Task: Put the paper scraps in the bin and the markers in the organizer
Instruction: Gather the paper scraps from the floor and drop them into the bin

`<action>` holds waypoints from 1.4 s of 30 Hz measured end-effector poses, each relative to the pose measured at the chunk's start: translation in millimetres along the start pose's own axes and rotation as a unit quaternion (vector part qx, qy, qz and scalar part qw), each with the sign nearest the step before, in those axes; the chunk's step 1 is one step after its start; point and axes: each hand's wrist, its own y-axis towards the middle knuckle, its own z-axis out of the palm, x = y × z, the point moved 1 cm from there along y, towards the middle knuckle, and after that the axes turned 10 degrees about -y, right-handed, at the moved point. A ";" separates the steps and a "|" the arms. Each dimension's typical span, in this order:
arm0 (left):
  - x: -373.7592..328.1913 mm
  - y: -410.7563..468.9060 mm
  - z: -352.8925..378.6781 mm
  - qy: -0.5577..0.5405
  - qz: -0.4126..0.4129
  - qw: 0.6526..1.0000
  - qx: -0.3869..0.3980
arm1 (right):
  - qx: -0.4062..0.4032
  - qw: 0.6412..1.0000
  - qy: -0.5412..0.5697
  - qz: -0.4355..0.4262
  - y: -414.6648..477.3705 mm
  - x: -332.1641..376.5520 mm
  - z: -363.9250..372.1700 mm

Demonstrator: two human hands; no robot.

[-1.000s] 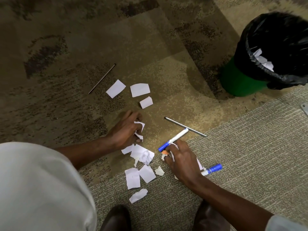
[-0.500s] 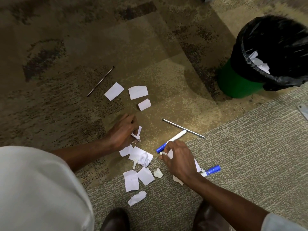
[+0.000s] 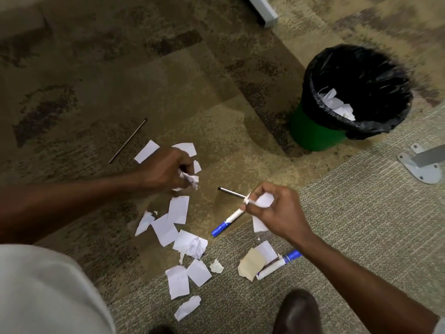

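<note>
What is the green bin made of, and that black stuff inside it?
The bin looks like smooth green plastic, probably hard: its side is even and slightly shiny. The black bag lining it looks like thin glossy plastic film: it wrinkles, catches light and folds over the rim.

Floor: carpet tiles throughout. Mottled tan-and-brown carpet (image 3: 101,75) fills upper and left frame, with dark blotchy patches. Grey-green ribbed carpet (image 3: 361,225) covers lower right; seam runs diagonally. Grey metal foot bracket (image 3: 420,166) with bolt holes at right edge. Pale furniture leg (image 3: 263,10) at top centre. Lighting dim, warm, soft shadows.
</note>
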 end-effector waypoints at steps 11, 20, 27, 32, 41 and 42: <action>-176.5 100.5 -57.8 -0.067 0.062 0.995 -0.036 | -0.284 0.957 -0.052 -0.025 67.5 52.6 -172.8; -290.0 207.4 -26.1 -0.048 0.058 0.981 -0.178 | -0.262 0.937 -0.198 0.119 155.5 14.3 -243.9; -299.5 215.3 3.4 0.022 0.093 0.987 -0.128 | -0.139 0.959 -0.203 0.137 164.3 -10.4 -240.4; -275.0 189.4 -19.2 0.057 0.104 0.990 -0.072 | -0.280 0.933 -0.227 0.010 139.4 10.4 -222.2; -134.9 93.6 -68.6 0.054 0.051 0.992 0.103 | -0.100 0.962 -0.178 -0.181 47.1 46.0 -66.8; -114.2 79.5 -65.6 0.047 0.037 0.993 0.104 | -0.060 0.966 -0.176 -0.177 35.4 41.2 -48.2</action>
